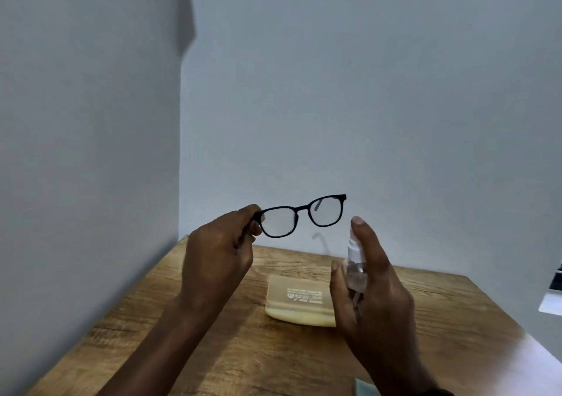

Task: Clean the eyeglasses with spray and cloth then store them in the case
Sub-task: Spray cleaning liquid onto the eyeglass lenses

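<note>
Left hand [217,254] fingers [252,213] pinch the eyeglasses [302,216] by one frame corner above the table's [182,335] far edge; right hand [374,298] grips the spray bottle [354,262], forefinger on pump; risk: one-corner hold slips, spray misses lenses

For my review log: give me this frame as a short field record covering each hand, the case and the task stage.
left hand: pinches the eyeglasses by one end of the frame, lifted above the table
right hand: grips the spray bottle, forefinger on its top, beside the eyeglasses
case: lies flat on the table, partly hidden behind the right hand
stage: spraying; eyeglasses not yet stored
</note>
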Demonstrator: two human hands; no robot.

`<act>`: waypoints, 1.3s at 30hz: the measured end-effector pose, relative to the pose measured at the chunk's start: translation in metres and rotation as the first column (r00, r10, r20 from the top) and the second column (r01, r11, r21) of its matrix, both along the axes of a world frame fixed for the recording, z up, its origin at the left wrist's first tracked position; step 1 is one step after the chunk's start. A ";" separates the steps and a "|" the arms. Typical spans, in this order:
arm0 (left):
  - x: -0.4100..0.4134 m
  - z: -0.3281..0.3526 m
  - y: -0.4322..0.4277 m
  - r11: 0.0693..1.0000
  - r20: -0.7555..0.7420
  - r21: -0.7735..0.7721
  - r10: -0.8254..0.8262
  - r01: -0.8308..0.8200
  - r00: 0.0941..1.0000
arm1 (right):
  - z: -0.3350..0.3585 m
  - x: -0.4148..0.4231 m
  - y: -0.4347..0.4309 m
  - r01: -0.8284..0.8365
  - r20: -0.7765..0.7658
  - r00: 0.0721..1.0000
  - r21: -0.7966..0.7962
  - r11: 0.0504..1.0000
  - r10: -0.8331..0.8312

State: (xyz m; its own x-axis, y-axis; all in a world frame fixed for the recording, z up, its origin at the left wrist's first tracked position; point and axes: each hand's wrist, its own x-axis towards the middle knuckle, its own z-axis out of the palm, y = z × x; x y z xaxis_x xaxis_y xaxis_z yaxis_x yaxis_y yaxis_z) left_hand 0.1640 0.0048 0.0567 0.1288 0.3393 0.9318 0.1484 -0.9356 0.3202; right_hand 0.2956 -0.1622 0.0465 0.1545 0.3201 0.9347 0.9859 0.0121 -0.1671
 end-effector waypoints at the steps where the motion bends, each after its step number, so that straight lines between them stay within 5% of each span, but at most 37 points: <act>1: 0.000 0.000 0.000 1.000 0.002 0.005 -0.005 0.005 1.000 | -0.001 0.002 -0.002 0.001 -0.011 1.000 -0.009 1.000 -0.001; 31: -0.001 -0.004 0.002 1.000 -0.010 0.022 -0.004 0.004 1.000 | -0.005 0.003 0.000 -0.037 0.029 0.999 -0.027 0.999 0.038; 39: 0.002 -0.006 -0.006 0.987 -0.170 0.151 0.072 -0.047 0.983 | -0.006 0.012 0.001 0.157 -0.039 0.987 0.075 0.985 -0.155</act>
State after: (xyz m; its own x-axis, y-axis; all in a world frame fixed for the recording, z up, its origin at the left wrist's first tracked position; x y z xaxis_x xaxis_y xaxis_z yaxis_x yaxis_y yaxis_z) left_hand 0.1656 -0.0011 0.0506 0.2769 0.2133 0.9369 0.2465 -0.9582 0.1452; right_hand 0.3079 -0.1614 0.0405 0.2280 0.2162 0.9494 0.9706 -0.1274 -0.2041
